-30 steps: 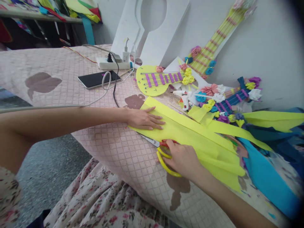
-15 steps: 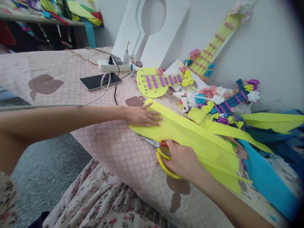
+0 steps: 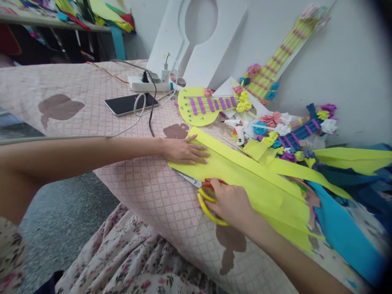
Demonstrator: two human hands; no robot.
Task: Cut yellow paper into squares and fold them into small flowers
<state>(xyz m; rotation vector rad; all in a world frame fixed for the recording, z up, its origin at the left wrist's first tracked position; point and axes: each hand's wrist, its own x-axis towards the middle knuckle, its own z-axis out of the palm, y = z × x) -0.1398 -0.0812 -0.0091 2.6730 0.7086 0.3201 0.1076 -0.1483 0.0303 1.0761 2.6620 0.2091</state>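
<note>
My left hand (image 3: 185, 150) lies flat with fingers spread on the left end of a long yellow sheet (image 3: 245, 175), which looks like crepe paper or thin fabric. A folded strip runs along its far edge. My right hand (image 3: 234, 202) grips a pair of scissors (image 3: 211, 204) with red and yellow handles. Their blades point left along the sheet's near edge, partly under it, so I cannot tell how wide they are apart. The sheet's right end spreads out past my right wrist.
A phone (image 3: 128, 105) and power strip (image 3: 150, 86) with cables lie behind my left arm. Beyond the sheet are a yellow paper guitar (image 3: 196, 116), a glue gun (image 3: 239, 132) and a blue flowered guitar (image 3: 294, 136). Blue paper (image 3: 346, 232) lies at right. A white cutout board (image 3: 202, 61) leans on the wall.
My right hand has moved the scissors slightly left and away from me along the sheet's near edge. My left hand stays on the sheet. The view has shifted slightly.
</note>
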